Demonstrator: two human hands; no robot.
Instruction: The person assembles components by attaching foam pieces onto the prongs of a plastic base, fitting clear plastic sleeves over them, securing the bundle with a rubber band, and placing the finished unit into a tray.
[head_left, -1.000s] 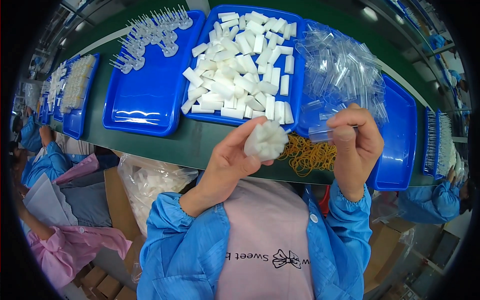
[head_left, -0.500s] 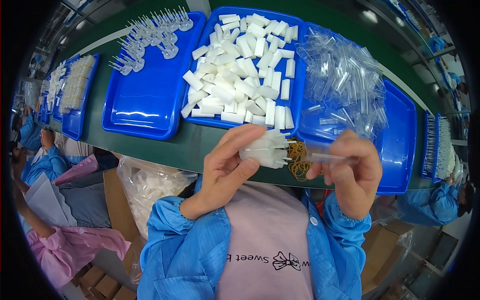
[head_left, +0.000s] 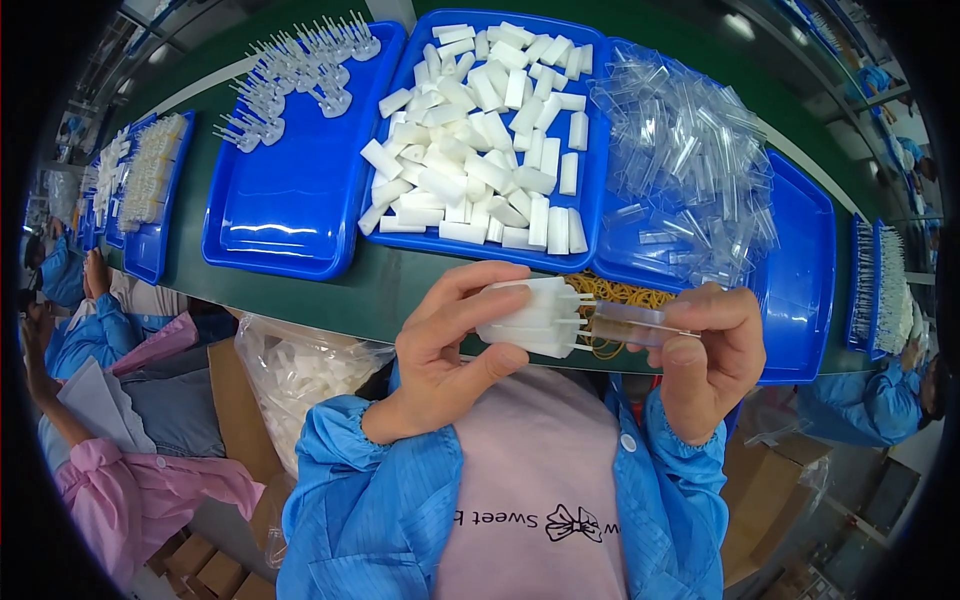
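White bundle (head_left: pixel 535 318) and clear sleeve (head_left: pixel 622 322), over near edge of bench (head_left: pixel 385 297).
From here: left hand (head_left: pixel 450 345) grip curled round bundle, pins (head_left: pixel 582 322) out right; right hand (head_left: pixel 712 350) pinches sleeve's right end, left end beside pins.

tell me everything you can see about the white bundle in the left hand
The white bundle is a cluster of matte, foam-like white pieces set side by side. Thin pale pins jut from its right end toward the clear plastic piece; whether they touch is unclear. It is held sideways in the left hand, in front of the blue tray of white blocks.
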